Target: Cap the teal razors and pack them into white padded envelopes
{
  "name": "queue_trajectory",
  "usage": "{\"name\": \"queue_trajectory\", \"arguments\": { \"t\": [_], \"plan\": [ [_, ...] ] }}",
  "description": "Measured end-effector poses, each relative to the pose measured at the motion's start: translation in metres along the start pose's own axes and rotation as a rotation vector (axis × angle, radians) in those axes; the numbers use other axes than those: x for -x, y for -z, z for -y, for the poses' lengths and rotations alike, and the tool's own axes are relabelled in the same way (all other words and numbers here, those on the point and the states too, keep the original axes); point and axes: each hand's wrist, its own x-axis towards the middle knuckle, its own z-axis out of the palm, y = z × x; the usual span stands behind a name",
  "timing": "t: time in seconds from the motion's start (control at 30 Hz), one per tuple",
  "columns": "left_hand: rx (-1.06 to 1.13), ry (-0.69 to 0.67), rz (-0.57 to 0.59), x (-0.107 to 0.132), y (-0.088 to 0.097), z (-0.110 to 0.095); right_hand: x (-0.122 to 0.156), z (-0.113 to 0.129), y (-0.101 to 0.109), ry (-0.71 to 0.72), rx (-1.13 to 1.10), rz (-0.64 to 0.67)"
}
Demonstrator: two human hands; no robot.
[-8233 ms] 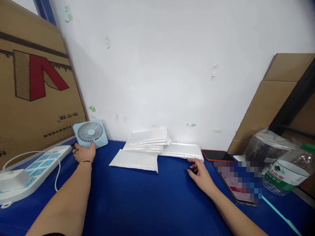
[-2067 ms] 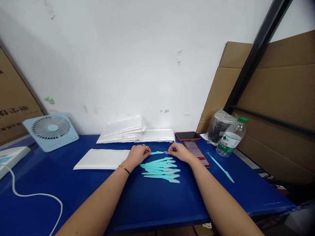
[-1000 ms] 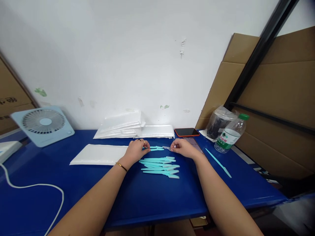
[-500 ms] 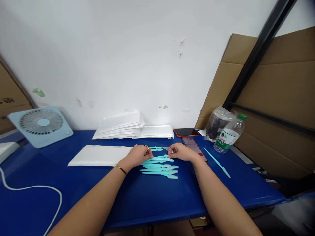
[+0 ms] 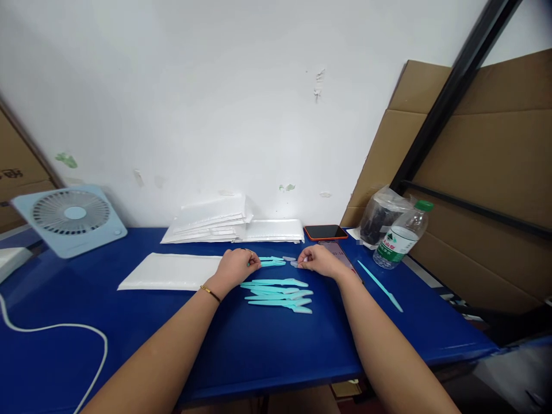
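Observation:
My left hand (image 5: 239, 265) is closed on the handle end of a turquoise eyebrow razor (image 5: 272, 263) in the small group at the back. Opposite it, my right hand (image 5: 317, 260) pinches at a small clear blade cap (image 5: 295, 264) near the razor's other end. Part of that cap is hidden by my fingertips. In front of both hands, several more turquoise eyebrow razors (image 5: 280, 303) lie side by side, their pale ends pointing right. One single eyebrow razor (image 5: 380, 286) rests apart on the right, slanted.
A white padded envelope (image 5: 170, 272) lies left of my hand, with a stack of envelopes (image 5: 207, 221) behind. Two phones, including an orange-edged one (image 5: 326, 232), and a water bottle (image 5: 397, 238) stand to the right. A fan (image 5: 73, 215) and white cable (image 5: 64, 326) are left.
Both hands have moved slightly back from the front row to the rear razors. An eyebrow razor that was between them now lies at the back of the front row.

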Motion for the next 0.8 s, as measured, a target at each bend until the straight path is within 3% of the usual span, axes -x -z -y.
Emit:
{"name": "queue_trajectory", "arguments": {
  "t": [0.1, 0.23, 0.33, 0.4, 0.5, 0.7, 0.8],
  "plan": [
    [0.029, -0.033, -0.029, 0.002, 0.002, -0.002, 0.004, 0.003, 0.005, -0.001, -0.025, 0.027],
    [0.143, -0.199, 0.119, 0.008, 0.001, -0.012, 0.011, 0.011, 0.007, 0.058, 0.013, 0.309],
    [0.17, -0.202, 0.186, 0.01, -0.001, -0.015, 0.014, 0.016, 0.005, 0.085, 0.056, 0.353],
    [0.177, -0.163, 0.205, 0.008, -0.002, -0.014, 0.013, 0.016, 0.004, 0.095, 0.057, 0.34],
    [0.15, -0.126, 0.144, 0.004, 0.0, -0.005, 0.01, 0.012, 0.005, 0.066, 0.058, 0.269],
    [0.044, 0.02, 0.01, 0.001, 0.006, 0.007, 0.003, 0.003, 0.008, 0.001, 0.112, -0.098],
    [0.063, -0.063, 0.001, 0.007, 0.008, -0.002, 0.004, 0.009, 0.001, 0.117, 0.068, -0.062]
  ]
}}
